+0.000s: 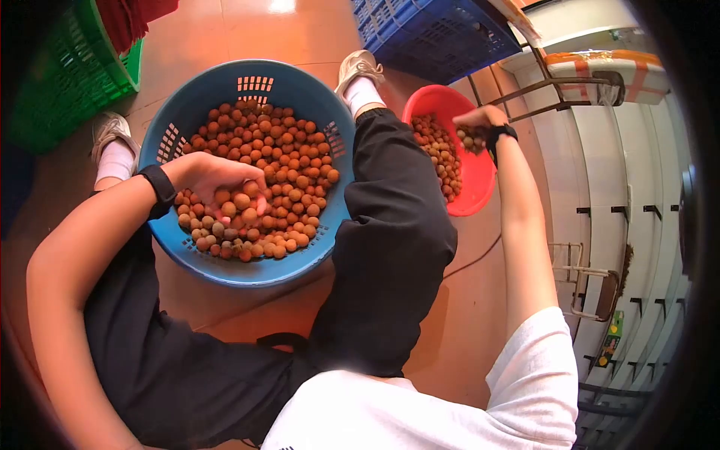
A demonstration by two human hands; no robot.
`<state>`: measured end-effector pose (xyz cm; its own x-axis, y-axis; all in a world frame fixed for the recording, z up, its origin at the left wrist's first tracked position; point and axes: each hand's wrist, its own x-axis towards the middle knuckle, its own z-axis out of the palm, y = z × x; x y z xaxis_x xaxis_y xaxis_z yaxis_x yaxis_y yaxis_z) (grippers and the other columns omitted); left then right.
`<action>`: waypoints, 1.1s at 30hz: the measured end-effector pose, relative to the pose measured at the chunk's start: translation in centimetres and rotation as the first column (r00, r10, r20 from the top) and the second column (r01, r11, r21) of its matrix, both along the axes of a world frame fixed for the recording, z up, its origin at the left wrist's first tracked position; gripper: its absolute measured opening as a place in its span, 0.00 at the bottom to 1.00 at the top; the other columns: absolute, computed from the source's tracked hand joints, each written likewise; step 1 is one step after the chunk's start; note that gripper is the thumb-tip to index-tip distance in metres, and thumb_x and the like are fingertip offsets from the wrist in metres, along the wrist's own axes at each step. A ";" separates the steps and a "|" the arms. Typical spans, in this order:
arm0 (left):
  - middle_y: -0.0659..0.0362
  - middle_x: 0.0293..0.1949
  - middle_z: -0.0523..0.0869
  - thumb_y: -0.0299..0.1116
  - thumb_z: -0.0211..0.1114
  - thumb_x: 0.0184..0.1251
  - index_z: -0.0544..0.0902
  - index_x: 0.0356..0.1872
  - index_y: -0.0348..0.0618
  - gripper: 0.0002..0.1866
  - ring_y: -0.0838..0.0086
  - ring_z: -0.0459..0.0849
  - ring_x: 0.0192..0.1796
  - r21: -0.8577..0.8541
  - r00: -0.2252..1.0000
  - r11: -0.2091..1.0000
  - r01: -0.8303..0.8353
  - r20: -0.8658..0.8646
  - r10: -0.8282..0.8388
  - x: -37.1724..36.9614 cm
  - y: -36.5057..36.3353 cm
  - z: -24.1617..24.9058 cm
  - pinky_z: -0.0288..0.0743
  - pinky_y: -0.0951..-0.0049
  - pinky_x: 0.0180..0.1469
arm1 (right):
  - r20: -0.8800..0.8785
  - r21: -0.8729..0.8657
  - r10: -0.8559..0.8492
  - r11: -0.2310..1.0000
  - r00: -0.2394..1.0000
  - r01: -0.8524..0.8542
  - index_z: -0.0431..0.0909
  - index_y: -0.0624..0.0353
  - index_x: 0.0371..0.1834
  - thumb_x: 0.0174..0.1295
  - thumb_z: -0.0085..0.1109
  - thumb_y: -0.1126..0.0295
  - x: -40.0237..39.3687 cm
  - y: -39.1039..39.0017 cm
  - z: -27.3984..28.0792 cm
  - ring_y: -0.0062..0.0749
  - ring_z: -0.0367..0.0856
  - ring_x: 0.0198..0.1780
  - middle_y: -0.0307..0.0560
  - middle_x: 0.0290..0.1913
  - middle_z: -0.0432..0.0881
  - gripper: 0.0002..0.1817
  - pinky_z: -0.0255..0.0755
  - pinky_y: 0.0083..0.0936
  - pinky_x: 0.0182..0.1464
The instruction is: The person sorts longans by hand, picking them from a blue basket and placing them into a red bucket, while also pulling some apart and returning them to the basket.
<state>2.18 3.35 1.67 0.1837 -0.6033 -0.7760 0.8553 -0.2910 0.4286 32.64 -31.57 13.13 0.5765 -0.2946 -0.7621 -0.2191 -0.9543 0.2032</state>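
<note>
A large blue plastic basket [247,281] between my legs holds many round brown fruits that look like longans [289,161]. My left hand [217,178] reaches into it with curled fingers, cupping several longans [240,201]. A few greyish, darker fruits lie just below that hand. To the right, a red basin [480,184] contains smaller-looking longans [442,154]. Over its upper right rim, my right hand [484,118] is bent inward with several longans [468,139] held at the palm. Its fingertips are partly hidden.
A green crate [71,75] with red material stands at upper left. A blue crate [439,37] sits at the top, beyond the red basin. Metal-framed racks and white shelving [615,165] line the right side. A thin cable [476,260] crosses the tiled floor.
</note>
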 end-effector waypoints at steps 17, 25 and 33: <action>0.59 0.39 0.80 0.57 0.32 0.64 0.76 0.39 0.46 0.29 0.68 0.79 0.40 -0.403 0.543 0.535 -0.742 0.106 0.833 3.1 0.6 4.1 0.72 0.76 0.28 | 0.147 0.702 0.645 0.466 0.750 -0.538 0.61 0.63 0.60 0.56 0.29 0.33 -9.2 20.5 -0.1 0.43 0.80 0.39 0.56 0.46 0.75 0.44 0.77 0.32 0.36; 0.56 0.43 0.77 0.50 0.30 0.67 0.72 0.44 0.45 0.25 0.69 0.77 0.41 -0.334 -0.012 0.109 -0.936 0.339 0.941 4.1 4.0 3.1 0.75 0.72 0.36 | -0.281 0.954 0.620 0.265 0.733 0.141 0.53 0.56 0.63 0.57 0.21 0.33 -13.4 28.9 -6.8 0.53 0.77 0.43 0.59 0.48 0.70 0.42 0.74 0.37 0.45; 0.46 0.39 0.75 0.40 0.38 0.65 0.71 0.41 0.41 0.17 0.53 0.74 0.37 -0.304 -0.339 0.212 -0.929 0.928 -0.152 6.1 4.7 0.4 0.67 0.58 0.47 | -0.407 0.912 0.149 0.010 0.901 0.410 0.66 0.54 0.46 0.63 0.24 0.46 -16.7 32.7 -7.5 0.41 0.72 0.46 0.49 0.45 0.72 0.26 0.68 0.50 0.48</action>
